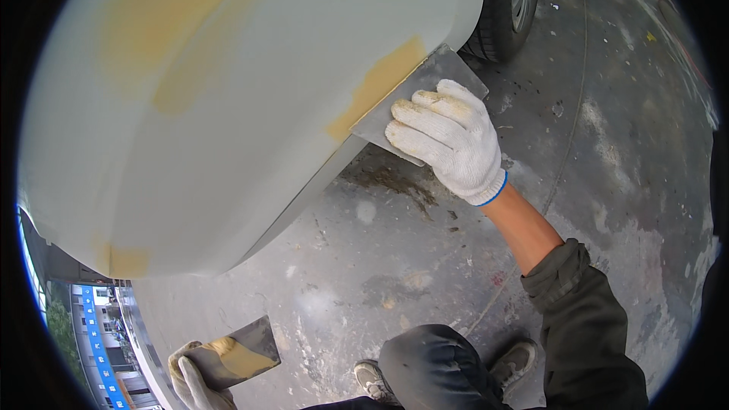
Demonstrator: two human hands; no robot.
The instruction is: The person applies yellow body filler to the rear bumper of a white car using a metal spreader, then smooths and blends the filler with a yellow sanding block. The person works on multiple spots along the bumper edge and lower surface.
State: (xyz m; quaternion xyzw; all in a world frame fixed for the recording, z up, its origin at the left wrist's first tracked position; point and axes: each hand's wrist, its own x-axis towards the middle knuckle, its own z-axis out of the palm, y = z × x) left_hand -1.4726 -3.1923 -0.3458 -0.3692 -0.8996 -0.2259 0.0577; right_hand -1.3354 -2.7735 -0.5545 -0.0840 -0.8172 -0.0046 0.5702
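My right hand (448, 137), in a white knit glove with a blue cuff edge, presses flat fingers on a wide grey putty spreader (452, 68). The spreader's long edge lies against the lower edge of a pale grey car bumper (250, 129), along a fresh strip of yellow-tan body filler (380, 87). At the lower left my left hand (195, 383), also gloved, grips a dark flat plate (262, 342) by its end. A smear of the same filler (235, 357) lies on that plate. The fingers under the plate are hidden.
Older filler patches (182, 23) mark the upper panel, and a small patch (125, 260) sits at its lower left corner. A car wheel (512, 4) stands beyond the bumper. My knee (429, 364) and shoes (372, 380) are over the stained concrete floor (342, 288).
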